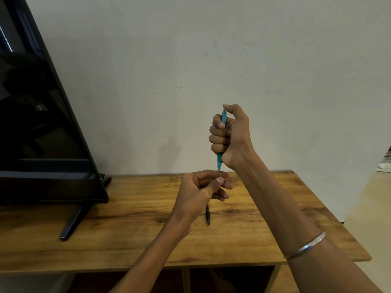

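My right hand grips a teal pen upright in a fist, thumb on its top end, the tip pointing down. Just below, my left hand has its thumb and forefinger pinched together at the pen's tip; whether they hold a small part is hidden. A black pen lies on the wooden table under my left hand, partly covered by it.
A black flat screen on a slanted foot stands on the table's left side. A pale wall rises behind the table. Open shelf compartments sit under the tabletop. A metal bangle circles my right forearm.
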